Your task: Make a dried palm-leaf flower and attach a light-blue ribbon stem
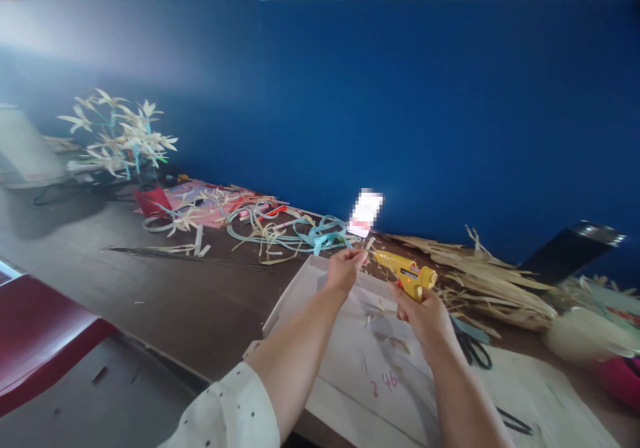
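Nearest: dotted pale sleeve (230, 408) on the left arm. White shallow box (345, 361) under both forearms, pink "2 46." written inside, a few pale scraps lying in it. Right of the right forearm: black scissors (467, 348) and a pale sheet (530, 388). Red seat (45, 341) well off to the left of the left forearm.

Left hand (344, 269) over the box's far edge, thumb and fingertips pinched together; small pale bit at the tips, too small to tell if gripped. Right hand (423, 311) wrapped around the handle of the yellow glue gun (413, 276), small orange light on its side; nozzle points toward the left fingertips, near them, contact unclear.

Just beyond left hand: blue ribbon (320, 236), loosely looped. Bright screen (367, 211) past both hands, pixelated. Dried husks (480, 281) right of and beyond the gun, dark flask (565, 255) leaning past them. Far left of the left hand: pink sheet (215, 215) under scraps, then pale flowers (135, 135) on stems. Blue wall (450, 101) behind everything.
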Available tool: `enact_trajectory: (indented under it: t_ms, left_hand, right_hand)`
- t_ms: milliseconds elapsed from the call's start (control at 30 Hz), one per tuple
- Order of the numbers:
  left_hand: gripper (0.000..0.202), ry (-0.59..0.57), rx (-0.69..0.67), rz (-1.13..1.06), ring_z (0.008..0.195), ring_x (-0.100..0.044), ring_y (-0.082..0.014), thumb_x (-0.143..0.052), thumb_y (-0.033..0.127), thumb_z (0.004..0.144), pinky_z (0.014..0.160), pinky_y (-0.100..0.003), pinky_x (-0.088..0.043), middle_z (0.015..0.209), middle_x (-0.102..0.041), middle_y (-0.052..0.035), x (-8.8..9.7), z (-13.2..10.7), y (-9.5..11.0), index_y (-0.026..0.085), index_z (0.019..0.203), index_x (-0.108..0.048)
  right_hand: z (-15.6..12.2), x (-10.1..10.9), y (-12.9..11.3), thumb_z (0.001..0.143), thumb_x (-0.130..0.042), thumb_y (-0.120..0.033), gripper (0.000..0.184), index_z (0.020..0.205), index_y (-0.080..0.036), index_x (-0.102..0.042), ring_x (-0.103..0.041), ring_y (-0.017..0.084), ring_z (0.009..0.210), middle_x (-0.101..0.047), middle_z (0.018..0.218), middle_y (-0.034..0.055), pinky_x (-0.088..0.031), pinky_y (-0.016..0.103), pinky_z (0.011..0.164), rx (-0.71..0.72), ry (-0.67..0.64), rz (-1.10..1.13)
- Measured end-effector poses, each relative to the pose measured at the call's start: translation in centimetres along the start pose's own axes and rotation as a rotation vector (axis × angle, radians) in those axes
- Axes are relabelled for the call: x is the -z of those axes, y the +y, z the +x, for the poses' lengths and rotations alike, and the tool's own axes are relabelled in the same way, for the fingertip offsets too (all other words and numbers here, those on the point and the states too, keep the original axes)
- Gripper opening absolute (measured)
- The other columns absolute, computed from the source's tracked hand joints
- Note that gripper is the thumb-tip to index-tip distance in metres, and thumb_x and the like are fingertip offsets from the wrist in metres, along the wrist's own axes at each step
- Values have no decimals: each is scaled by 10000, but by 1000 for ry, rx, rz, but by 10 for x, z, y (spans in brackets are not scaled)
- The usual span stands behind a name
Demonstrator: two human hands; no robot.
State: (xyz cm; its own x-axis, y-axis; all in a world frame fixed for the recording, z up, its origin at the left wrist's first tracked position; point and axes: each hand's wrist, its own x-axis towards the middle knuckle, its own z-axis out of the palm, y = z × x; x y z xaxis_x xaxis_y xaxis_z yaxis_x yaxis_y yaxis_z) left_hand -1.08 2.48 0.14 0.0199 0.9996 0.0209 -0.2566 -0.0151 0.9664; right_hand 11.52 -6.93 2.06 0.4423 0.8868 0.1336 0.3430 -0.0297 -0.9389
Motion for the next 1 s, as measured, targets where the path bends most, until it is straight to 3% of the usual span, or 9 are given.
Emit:
enact_trajectory:
  t_ms: [367,700,1000]
  left_hand:
    - [266,-6,7,-18,464,-344,-46,-649,374,651,481,-207,-290,688,-647,-29,-1,-2,3,132,761,-673]
    - [263,-9,1,-15,490,-383,-52,-644,376,663,513,-206,-315,691,-649,-32,-1,-2,2,134,763,-671]
    - [248,-7,-1,-17,513,-417,-64,-640,368,669,526,-209,-330,671,-640,-28,0,-2,3,137,752,-675]
  right_hand:
    - [1,1,0,633,-667,-511,357,664,-160,-608,-393,113,417,-446,400,-41,-324,243,444,-48,-6,-14]
    - [1,3,0,632,-651,-555,408,510,-197,-499,-401,114,382,-447,374,-29,-326,250,429,-31,18,-99]
    - [2,1,2,618,-654,-559,396,518,-203,-511,-397,119,368,-446,363,-23,-315,256,400,-24,29,-79]
